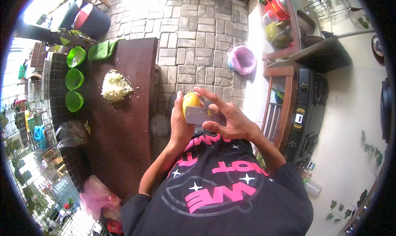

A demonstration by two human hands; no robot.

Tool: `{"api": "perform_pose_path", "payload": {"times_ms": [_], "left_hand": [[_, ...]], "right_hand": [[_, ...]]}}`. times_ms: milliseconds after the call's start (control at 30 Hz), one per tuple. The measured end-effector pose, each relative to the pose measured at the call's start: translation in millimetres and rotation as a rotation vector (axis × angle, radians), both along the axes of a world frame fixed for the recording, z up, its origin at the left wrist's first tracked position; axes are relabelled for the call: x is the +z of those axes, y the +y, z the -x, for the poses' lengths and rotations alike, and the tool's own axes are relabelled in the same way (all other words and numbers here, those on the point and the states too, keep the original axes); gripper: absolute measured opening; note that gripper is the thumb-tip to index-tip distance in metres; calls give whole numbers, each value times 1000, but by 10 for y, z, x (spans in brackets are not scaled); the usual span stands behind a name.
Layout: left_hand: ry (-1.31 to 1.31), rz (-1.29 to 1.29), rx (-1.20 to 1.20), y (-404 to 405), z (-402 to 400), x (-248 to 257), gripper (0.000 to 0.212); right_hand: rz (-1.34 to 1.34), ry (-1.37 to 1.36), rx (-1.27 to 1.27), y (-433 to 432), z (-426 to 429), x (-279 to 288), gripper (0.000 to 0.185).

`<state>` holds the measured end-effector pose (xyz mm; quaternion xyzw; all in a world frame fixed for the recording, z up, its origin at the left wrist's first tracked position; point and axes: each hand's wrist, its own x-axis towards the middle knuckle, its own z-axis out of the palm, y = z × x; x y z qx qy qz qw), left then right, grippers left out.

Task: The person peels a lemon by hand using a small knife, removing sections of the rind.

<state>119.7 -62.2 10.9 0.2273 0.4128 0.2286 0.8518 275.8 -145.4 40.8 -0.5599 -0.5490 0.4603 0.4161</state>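
My left hand [180,123] is wrapped around a yellow fruit [191,101], possibly a mango, in front of my chest. In my right hand [233,120] is a wide-bladed knife [201,115], its flat grey blade lying across the near side of the fruit. Small yellow and pale bits stick to the blade. The right index finger is stretched out above the blade, with the thumb below it. The knife's handle is hidden by the hand. To the left, a mound of pale shreds [115,87] lies on a dark brown table [123,149].
Three green bowls [74,79] line the table's far-left edge near a green cloth [103,49]. A bin with a pink liner [243,60] stands on the paved floor [198,44]. On the right is a gas stove [304,112]. Pink plastic bags [99,197] lie at lower left.
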Motion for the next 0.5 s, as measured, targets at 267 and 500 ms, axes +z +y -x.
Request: {"api": "perform_pose_path", "payload": {"times_ms": [267,500], "left_hand": [[138,-232,-102,-148,-72,57,54],[210,-217,-160,-60,20,12,48]], "right_hand": [[151,-121,146,26,-129,-39,89],[377,-19,279,160,-195,40,95]]}}
